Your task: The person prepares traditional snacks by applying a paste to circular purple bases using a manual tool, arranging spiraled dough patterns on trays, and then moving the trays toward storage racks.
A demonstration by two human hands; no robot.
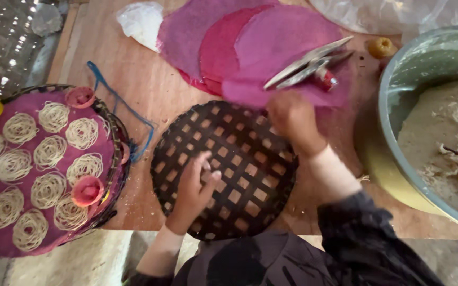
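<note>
Right, the left hand (194, 188) lies flat, fingers spread, on the dark woven tray (223, 169) at the counter's (149, 85) near edge. The right hand (291, 117) is curled at the tray's far rim, pinching the nearest pink cloth round (287, 47). Metal tongs (308, 63) lie on that cloth.

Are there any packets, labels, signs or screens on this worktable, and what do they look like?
No labels, signs or screens show.
White plastic bag: top of the wooden table, left of the pink cloth rounds; crumpled, translucent white.
Clear plastic sheet or bag: top right corner, behind the metal bowl of dough; crinkled, see-through.
</note>
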